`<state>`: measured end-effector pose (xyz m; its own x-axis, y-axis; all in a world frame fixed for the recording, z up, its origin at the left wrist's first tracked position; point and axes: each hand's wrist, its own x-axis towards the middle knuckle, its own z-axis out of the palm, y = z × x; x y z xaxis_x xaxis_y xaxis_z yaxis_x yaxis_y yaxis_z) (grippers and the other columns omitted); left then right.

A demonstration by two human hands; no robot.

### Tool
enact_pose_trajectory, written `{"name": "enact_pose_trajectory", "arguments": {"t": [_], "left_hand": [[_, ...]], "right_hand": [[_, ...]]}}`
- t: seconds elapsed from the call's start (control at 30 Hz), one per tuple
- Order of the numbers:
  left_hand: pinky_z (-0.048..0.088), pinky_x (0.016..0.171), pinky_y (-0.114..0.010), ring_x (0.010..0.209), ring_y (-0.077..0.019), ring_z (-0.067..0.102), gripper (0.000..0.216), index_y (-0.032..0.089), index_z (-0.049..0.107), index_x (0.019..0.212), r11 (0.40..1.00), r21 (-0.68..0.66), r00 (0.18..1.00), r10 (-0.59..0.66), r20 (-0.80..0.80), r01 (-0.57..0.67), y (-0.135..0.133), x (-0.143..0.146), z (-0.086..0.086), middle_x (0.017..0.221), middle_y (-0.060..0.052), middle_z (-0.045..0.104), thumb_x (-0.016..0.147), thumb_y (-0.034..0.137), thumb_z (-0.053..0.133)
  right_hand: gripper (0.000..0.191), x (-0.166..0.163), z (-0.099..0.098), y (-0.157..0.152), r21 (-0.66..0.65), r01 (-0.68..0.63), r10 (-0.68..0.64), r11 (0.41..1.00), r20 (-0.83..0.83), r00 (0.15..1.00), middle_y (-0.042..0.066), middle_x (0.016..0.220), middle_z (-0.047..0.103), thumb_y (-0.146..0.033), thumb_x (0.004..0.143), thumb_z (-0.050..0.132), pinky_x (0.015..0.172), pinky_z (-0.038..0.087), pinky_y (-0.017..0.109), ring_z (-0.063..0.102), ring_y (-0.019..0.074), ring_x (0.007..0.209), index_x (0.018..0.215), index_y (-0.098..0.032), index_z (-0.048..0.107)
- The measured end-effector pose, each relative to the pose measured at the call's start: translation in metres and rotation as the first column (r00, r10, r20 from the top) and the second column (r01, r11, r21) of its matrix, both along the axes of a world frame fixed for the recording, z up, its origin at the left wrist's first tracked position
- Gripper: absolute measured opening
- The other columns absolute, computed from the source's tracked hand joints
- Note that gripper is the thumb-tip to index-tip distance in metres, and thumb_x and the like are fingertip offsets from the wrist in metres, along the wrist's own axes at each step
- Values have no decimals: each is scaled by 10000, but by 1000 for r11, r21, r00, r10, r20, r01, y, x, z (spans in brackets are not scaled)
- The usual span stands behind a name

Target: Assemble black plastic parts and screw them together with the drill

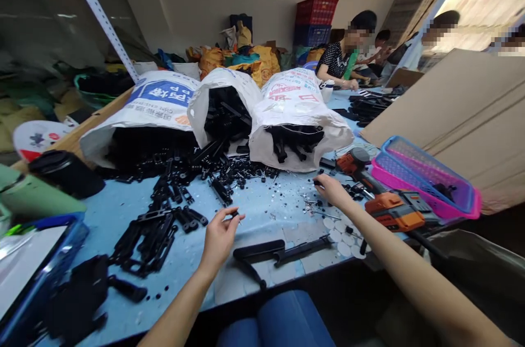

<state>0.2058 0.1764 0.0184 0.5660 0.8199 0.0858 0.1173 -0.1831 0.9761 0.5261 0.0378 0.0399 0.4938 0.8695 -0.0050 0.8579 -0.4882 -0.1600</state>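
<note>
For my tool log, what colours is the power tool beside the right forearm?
Orange and dark grey; the power tool shows best in the head view.

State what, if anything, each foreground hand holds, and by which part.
The left hand pinches a small dark piece; the right hand, a small black part. Which end is gripped cannot be told.

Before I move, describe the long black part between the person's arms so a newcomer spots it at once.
Find the light-blue table, then its near edge, above the blue trousers. There, nearer than the left hand and to its right, lies the long black part. Unlike the heaped black pieces farther left, it lies apart, stretched crosswise, one branch slanting toward the edge.
</note>
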Motion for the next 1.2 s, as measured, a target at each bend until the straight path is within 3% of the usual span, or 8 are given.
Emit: {"name": "enact_pose_trajectory", "arguments": {"t": [0.1, 0.23, 0.53, 0.7, 0.8, 0.9, 1.07, 1.2], "left_hand": [[482, 822, -352, 894, -237, 646, 418, 130, 533, 988, 950, -299, 987, 126, 99, -91, -30, -45, -11, 837, -88, 684, 718, 433, 631], [483, 833, -373, 858, -231, 655, 431, 142, 517, 966, 931, -348, 979, 161, 125, -108, -52, -56, -26, 819, -92, 696, 705, 462, 639], [504, 814, -348, 905, -197, 625, 203, 174, 522, 958, 991, 56, 992, 124, -2, -124, -52, -52, -25, 955, -81, 607, 839, 336, 491], [476, 867, -391, 981, -207, 577, 225, 199, 560, 1025, 889, 457, 969, 91, -228, 24, -57, -52, -21, 1036, -89, 591, 892, 238, 383], [410, 942, -443, 1087, -240, 528, 285, 172, 544, 1113, 755, 634, 927, 97, -362, 169, -59, -53, -26, 1117, -122, 586, 906, 198, 349], [307, 993, -520, 1187, -284, 444, 310, 155, 524, 1159, 650, 714, 879, 145, -454, 261, -60, -54, -28, 1156, -138, 579, 909, 194, 345], [224, 1031, -505, 1215, -274, 400, 385, 153, 418, 1269, 501, 695, 828, -86, -553, 516, -66, -37, -14, 1260, -134, 504, 904, 270, 377], [323, 953, -458, 1111, -289, 460, 550, 124, 379, 1286, 542, 613, 782, -144, -606, 575, -75, -9, -7, 1199, -158, 520, 838, 421, 496]], "right_hand": [[281, -45, 9, -5, 79, -170, 180, 982, -142, 973, 83, 1011, 614, -271, 866, 461, 796, 412, 248, 565, 164, 908, 1084, -151, 591], [306, -106, 29, -10, 75, -436, 430, 897, -379, 820, 51, 887, 667, -381, 874, 449, 723, 423, 233, 593, 154, 793, 949, -177, 664], [342, -146, 38, -4, -268, -477, 471, 837, -89, 877, 100, 791, 660, -347, 904, 409, 658, 412, 262, 623, 203, 737, 800, -138, 660], [288, -160, 31, -3, -338, -472, 507, 814, 17, 862, 118, 841, 641, -321, 897, 427, 613, 432, 262, 637, 211, 709, 835, -124, 627], [263, -159, 18, -13, -229, -477, 493, 848, 13, 870, 106, 890, 642, -340, 895, 435, 623, 459, 267, 639, 207, 750, 981, -152, 596], [317, -151, -5, -32, 37, -557, 558, 830, -35, 829, 107, 1102, 608, -340, 921, 376, 757, 482, 283, 610, 190, 940, 1155, -198, 536], [412, -138, -36, -55, 336, -546, 622, 768, -184, 761, 101, 1279, 506, -363, 906, 420, 952, 422, 303, 483, 164, 1167, 1282, -198, 447], [488, -131, -48, -56, 320, -566, 634, 760, -174, 753, 121, 1330, 449, -413, 867, 483, 947, 429, 331, 470, 185, 1181, 1304, -202, 428]]}}
